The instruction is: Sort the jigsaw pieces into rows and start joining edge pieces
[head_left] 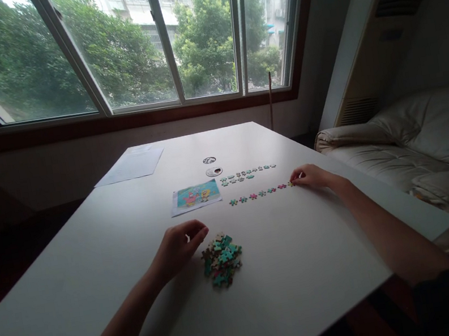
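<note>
Right hand (308,177): fingertips pinched on the end piece (291,184) of the near puzzle row (253,196), on the desk (300,258). Left hand (180,247): loosely curled, part-open, nothing seen in it, beside the puzzle pile (222,259). Pieces likely light, stiff card; tabs could bend. Best pinched by opposite edges.

daylight enters through a broad window (205,39) across the top of the frame, its outdoor view far brighter than the dim room, and lays a pale sheen on the far end of the white counter (296,236). a soft shadow trails beneath the left forearm (114,330). the sofa (403,152) at right and the lower corners sink toward black; wide-angle distortion slants the tall vented unit (352,43) at upper right, and small puzzle pieces (223,257) lack crisp detail.
</note>
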Demonstrator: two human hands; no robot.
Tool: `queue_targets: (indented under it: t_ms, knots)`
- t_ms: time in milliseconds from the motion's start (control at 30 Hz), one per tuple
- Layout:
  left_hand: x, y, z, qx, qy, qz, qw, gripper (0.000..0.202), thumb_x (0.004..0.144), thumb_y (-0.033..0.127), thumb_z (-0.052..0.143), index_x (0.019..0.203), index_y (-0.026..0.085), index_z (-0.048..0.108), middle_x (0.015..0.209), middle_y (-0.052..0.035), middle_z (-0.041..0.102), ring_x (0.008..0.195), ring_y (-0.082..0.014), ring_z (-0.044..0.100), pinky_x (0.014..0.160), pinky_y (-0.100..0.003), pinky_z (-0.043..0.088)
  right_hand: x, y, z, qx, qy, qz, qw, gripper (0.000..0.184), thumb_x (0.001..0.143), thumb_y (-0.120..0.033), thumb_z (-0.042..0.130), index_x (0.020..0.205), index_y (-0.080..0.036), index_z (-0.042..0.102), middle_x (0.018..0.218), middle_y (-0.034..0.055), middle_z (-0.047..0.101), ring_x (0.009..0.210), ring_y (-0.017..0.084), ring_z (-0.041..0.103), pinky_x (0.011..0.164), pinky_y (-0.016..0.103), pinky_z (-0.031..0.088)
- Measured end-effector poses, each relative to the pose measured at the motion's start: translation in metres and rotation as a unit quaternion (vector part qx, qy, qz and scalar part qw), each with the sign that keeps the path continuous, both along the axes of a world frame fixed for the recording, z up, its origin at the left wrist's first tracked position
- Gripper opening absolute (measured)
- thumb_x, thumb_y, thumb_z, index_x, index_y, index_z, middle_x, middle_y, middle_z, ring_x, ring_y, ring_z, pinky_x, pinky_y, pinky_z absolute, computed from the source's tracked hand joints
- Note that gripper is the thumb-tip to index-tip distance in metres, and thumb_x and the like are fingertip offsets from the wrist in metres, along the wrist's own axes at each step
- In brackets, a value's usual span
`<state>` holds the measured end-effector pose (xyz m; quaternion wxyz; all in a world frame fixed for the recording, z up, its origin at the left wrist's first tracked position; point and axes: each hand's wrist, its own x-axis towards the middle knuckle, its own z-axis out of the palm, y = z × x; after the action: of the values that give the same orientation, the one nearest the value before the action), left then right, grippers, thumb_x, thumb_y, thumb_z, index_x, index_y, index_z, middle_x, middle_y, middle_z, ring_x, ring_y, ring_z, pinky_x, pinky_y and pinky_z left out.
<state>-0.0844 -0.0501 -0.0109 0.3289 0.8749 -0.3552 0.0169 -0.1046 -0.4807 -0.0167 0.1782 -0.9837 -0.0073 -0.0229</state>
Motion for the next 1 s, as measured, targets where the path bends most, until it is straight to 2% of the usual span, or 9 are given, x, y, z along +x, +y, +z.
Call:
queue_targets:
  t_ms: [200,400,533,667,800,900,1000]
  knots:
    - [0.000,-0.001,0.002,0.017,0.002,-0.004,1.000,0.028,0.080,0.037,0.047,0.073,0.015,0.061,0.059,0.0013,0.058,0.049,-0.0082,0.043,0.048,-0.018,0.036,0.001,-0.002,-0.001,-0.003,-0.007,0.004,1.000,0.021,0.072,-0.031,0.054,0.081,-0.020,0.068,0.075,0.0014,0.067,0.066,0.013,0.058,0.059,0.021,0.041]
    - [-0.001,0.007,0.019,0.069,0.057,-0.069,0.994,0.029,0.079,0.039,0.046,0.076,0.016,0.064,0.058,0.0012,0.057,0.052,-0.0094,0.046,0.049,-0.018,0.036,0.000,0.014,0.008,-0.005,-0.070,0.012,0.997,0.018,0.073,-0.031,0.054,0.079,-0.019,0.066,0.071,0.0009,0.066,0.062,0.012,0.057,0.059,0.021,0.041]
    - [-0.001,0.013,0.026,0.097,0.101,-0.110,0.984,0.029,0.078,0.040,0.048,0.079,0.017,0.065,0.061,0.0003,0.058,0.056,-0.0103,0.049,0.050,-0.018,0.038,-0.003,0.041,0.016,0.007,-0.112,0.053,0.992,0.016,0.074,-0.027,0.053,0.080,-0.018,0.064,0.070,0.0007,0.064,0.058,0.010,0.056,0.057,0.020,0.041]
    - [-0.001,0.016,0.025,0.116,0.131,-0.147,0.973,0.023,0.075,0.035,0.052,0.082,0.018,0.065,0.063,-0.0002,0.060,0.057,-0.0112,0.051,0.051,-0.018,0.039,-0.008,0.074,0.021,0.020,-0.130,0.126,0.983,0.014,0.076,-0.024,0.052,0.081,-0.018,0.064,0.073,0.0018,0.064,0.061,0.010,0.056,0.059,0.020,0.042]
    - [0.001,0.019,0.022,0.126,0.131,-0.160,0.970,0.016,0.073,0.029,0.054,0.075,0.018,0.065,0.063,0.0000,0.060,0.057,-0.0115,0.051,0.052,-0.019,0.040,-0.016,0.104,0.023,0.029,-0.139,0.190,0.971,0.015,0.078,-0.023,0.051,0.082,-0.017,0.064,0.073,0.0030,0.063,0.061,0.010,0.056,0.059,0.020,0.043]
    - [0.001,0.018,0.021,0.092,0.110,-0.151,0.978,0.015,0.073,0.028,0.054,0.071,0.017,0.064,0.062,0.0006,0.060,0.056,-0.0105,0.050,0.051,-0.018,0.040,-0.023,0.128,0.021,0.036,-0.148,0.231,0.961,0.014,0.079,-0.021,0.051,0.081,-0.017,0.064,0.073,0.0033,0.063,0.060,0.009,0.055,0.057,0.020,0.043]
    - [-0.001,0.012,0.019,0.004,0.058,-0.093,0.994,0.016,0.076,0.029,0.053,0.073,0.015,0.061,0.065,-0.0008,0.061,0.056,-0.0095,0.050,0.048,-0.017,0.039,-0.032,0.153,0.017,0.055,-0.151,0.256,0.953,0.013,0.079,-0.019,0.051,0.081,-0.017,0.064,0.070,0.0019,0.063,0.057,0.008,0.054,0.057,0.019,0.043]
